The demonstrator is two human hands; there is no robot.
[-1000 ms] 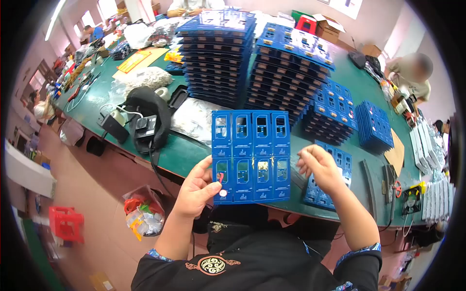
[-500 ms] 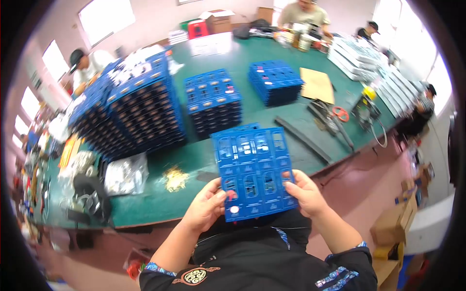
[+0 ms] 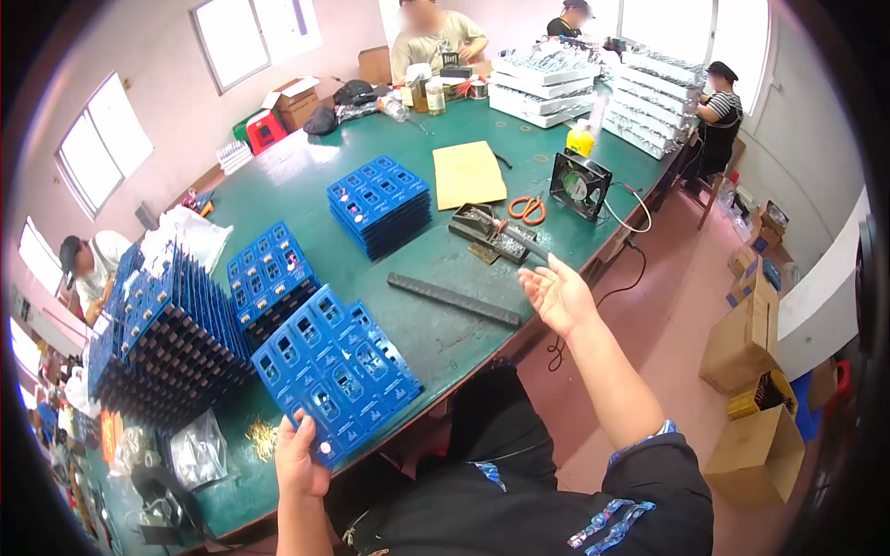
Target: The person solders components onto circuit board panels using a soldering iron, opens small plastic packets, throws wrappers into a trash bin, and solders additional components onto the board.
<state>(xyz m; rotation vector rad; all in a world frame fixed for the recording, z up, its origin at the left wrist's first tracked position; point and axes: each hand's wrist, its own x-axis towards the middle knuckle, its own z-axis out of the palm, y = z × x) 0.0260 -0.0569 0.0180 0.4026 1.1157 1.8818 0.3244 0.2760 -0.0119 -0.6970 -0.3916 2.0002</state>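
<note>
My left hand (image 3: 301,454) is closed on the lower corner of a blue circuit board panel (image 3: 324,394), which is tilted over the table's front edge. Part of another blue panel (image 3: 385,357) shows behind it; whether the hand holds that one too, I cannot tell. Palm up, my right hand (image 3: 561,301) has its fingers apart. Its fingertips are close to the dark handle of a soldering iron (image 3: 527,243), which rests in a stand (image 3: 482,227); contact between them is unclear.
A dark bar (image 3: 454,299) lies on the green table (image 3: 371,278). Blue panel stacks (image 3: 380,208) stand left and behind. Orange scissors (image 3: 527,211), a small fan (image 3: 579,181) and a brown envelope (image 3: 468,174) are beyond the stand. Several people sit around the table.
My right hand has let go of the blue panel and moved right to the soldering iron. My left hand keeps the panel, now tilted and further left. The view has turned right.
</note>
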